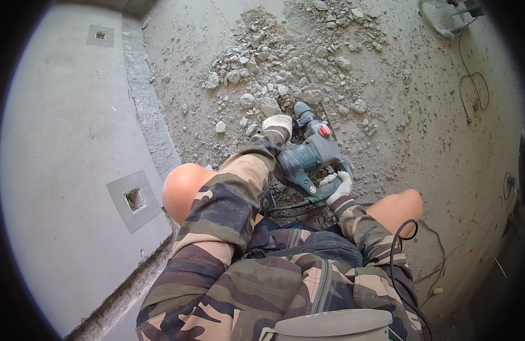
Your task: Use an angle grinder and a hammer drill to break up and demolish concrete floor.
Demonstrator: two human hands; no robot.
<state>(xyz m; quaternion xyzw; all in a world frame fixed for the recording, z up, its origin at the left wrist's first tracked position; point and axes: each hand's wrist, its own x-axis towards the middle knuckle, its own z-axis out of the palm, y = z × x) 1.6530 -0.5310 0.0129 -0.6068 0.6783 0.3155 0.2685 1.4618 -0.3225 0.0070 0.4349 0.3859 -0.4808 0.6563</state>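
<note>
A teal and grey rotary hammer (310,154) with a red knob is in front of me, over rubble between my knees. My left hand (278,123), in a white knitted glove, is closed on the dark side handle near the tool's front. My right hand (341,187), gloved the same way, wraps its fingers around the D-shaped rear handle. The front of the tool points away from me toward the broken concrete (268,85). Its bit cannot be clearly made out. A black power cord (289,208) leaves the rear handle.
To the left is a smooth grey wall (75,153) with two square box openings, one a near socket opening (135,200). A rough strip (148,108) runs along its foot. At the far right are a whitish round object (441,20) and a loose cable (471,79). Another cord (394,256) loops by my right arm.
</note>
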